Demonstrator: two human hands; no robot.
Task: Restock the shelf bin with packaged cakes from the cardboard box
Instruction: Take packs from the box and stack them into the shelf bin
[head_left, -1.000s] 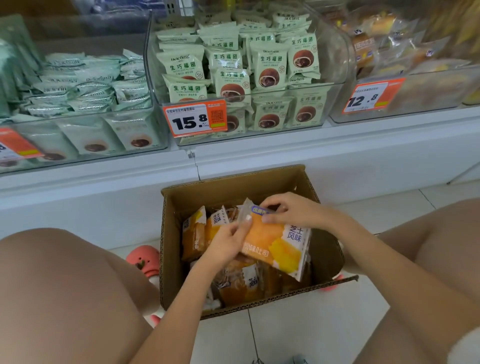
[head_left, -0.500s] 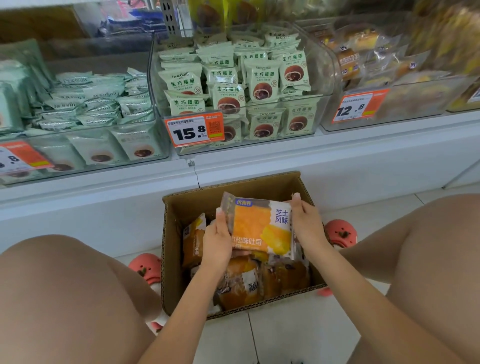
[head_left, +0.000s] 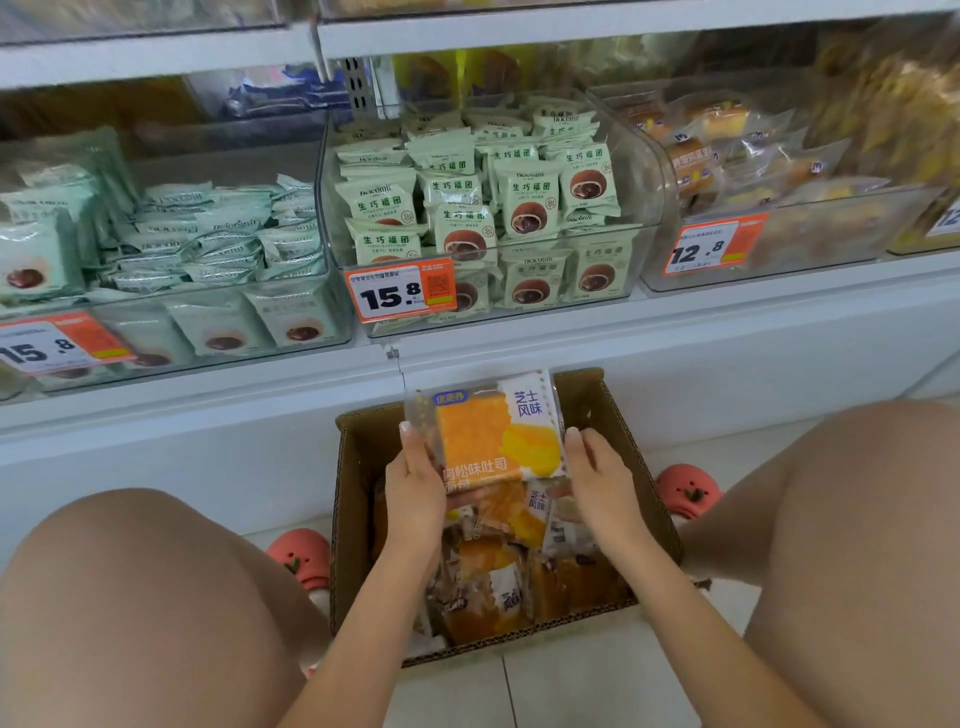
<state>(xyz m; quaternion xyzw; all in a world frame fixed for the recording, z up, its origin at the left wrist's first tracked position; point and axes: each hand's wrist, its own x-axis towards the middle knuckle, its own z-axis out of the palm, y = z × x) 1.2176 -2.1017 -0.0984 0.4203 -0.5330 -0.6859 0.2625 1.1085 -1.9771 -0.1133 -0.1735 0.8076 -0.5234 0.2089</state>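
Above the open brown cardboard box (head_left: 613, 415) on the floor, from the head camera, I see my left hand (head_left: 415, 493) and right hand (head_left: 597, 483) gripping opposite edges of one clear-wrapped orange and yellow packaged cake (head_left: 493, 431), fingers curled round it, lifted above the box. Many similar cakes lie packed below. Up on the white shelf, the clear plastic bin on the right (head_left: 831, 244), behind the orange 12.8 price tag (head_left: 714, 244), holds yellow cakes and looks like the target. I judge restocking unfinished: this pack is not yet placed, most remain boxed.
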